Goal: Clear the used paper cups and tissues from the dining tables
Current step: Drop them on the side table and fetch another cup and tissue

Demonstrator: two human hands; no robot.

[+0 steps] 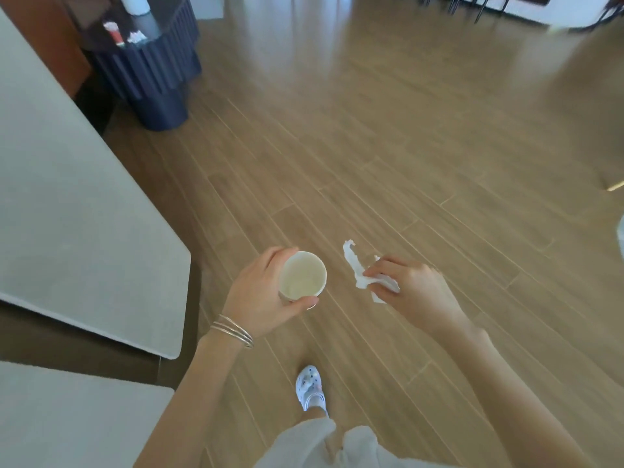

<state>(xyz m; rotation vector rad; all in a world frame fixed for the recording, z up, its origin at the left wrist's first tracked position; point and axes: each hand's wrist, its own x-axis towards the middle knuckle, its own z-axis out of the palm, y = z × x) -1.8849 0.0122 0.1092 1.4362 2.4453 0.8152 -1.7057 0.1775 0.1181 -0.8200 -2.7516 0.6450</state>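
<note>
My left hand [260, 295] grips a white paper cup [303, 275] from the side, upright, its mouth facing me and its inside looking pale and empty. My right hand [415, 292] pinches a crumpled white tissue [363, 271], one torn end sticking up to the left. Both hands hang over the wooden floor, about a cup's width apart. Thin bangles circle my left wrist.
A pale grey table [67, 204] runs along the left, with a second table [67, 413] at the lower left. A dark ribbed round stand [148, 72] holding small items is at the back left. Wooden floor [405, 146] stretches ahead. My foot in a white shoe [312, 388] is below.
</note>
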